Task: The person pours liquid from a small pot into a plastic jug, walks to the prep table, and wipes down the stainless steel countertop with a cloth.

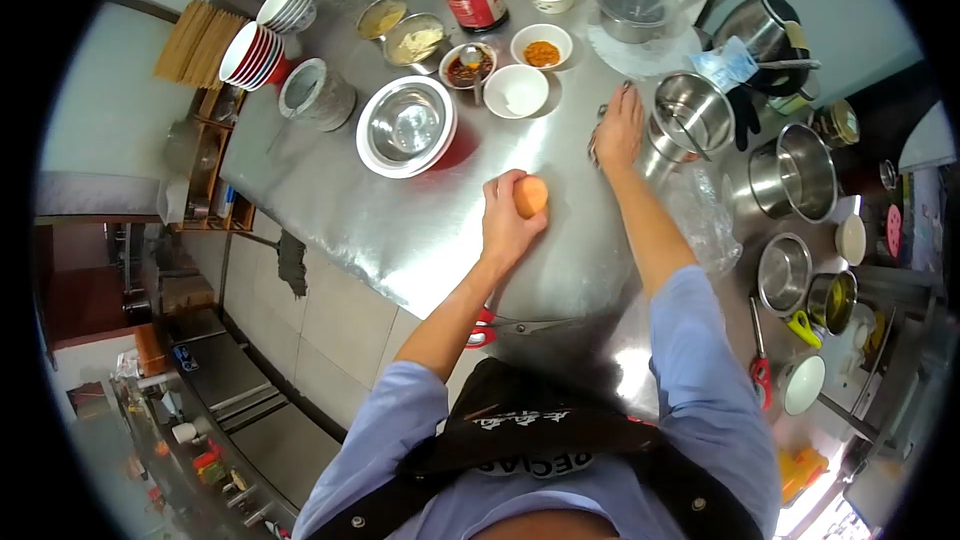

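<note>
On the metal table (400, 230), my left hand (508, 215) is wrapped round a round orange item (531, 197) whose kind I cannot make out. My right hand (620, 125) reaches further forward, beside a steel pot (692, 110). Its fingers lie close to a small dark-and-silver thing that is mostly hidden under them, so its grip is unclear. Left of my left hand sits a steel bowl (405, 120) inside a white-rimmed bowl. An empty white bowl (516, 91) stands ahead, next to a bowl of dark red sauce (468, 68).
Red-handled scissors (482, 328) lie at the near table edge. Behind are a red-labelled jar (472, 0) and a bowl of orange paste (541, 48). Clear plastic wrap (703, 215) lies by my right forearm. Several steel pots (793, 175) crowd the right side; stacked bowls (252, 55) stand left.
</note>
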